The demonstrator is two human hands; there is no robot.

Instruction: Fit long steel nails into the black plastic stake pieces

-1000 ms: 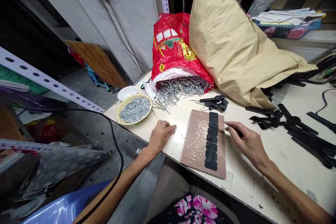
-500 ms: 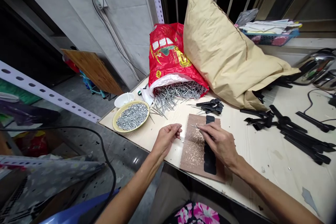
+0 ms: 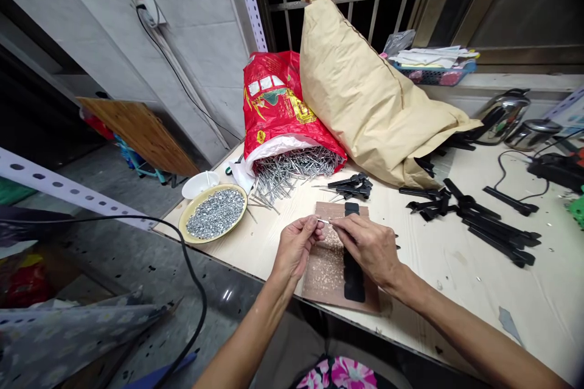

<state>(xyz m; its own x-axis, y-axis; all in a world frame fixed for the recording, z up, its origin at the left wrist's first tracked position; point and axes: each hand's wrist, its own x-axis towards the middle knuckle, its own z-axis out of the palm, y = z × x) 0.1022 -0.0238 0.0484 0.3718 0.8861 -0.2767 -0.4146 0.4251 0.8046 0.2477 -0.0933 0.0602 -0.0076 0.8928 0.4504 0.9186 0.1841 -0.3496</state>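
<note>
My right hand (image 3: pixel 367 249) pinches a thin metal pin (image 3: pixel 323 221) between thumb and fingers, its end pointing left. Fingertips of my left hand (image 3: pixel 295 248) are closed at that end, on something too small to make out. Both hands are held over a brown board (image 3: pixel 319 292) scattered with pale crumbs, which has a black strip (image 3: pixel 354 279) along its right part. Left of them stands a yellow bowl (image 3: pixel 183 230) full of small metal pieces (image 3: pixel 215 213). Many metal pins (image 3: pixel 292 171) spill from a red bag (image 3: pixel 274 115) behind the hands.
A large brown paper sack (image 3: pixel 360 91) leans beside the red bag. Black plastic parts (image 3: pixel 479 216) lie in a heap at right, and a smaller group (image 3: pixel 351 185) lies behind the board. A white bowl (image 3: pixel 196 184) touches the yellow one. A black cable (image 3: pixel 189 261) hangs at left.
My hands have come together, and the pin's end now meets my left fingertips; before, there was a gap between them. The view has shifted a little to the right.
</note>
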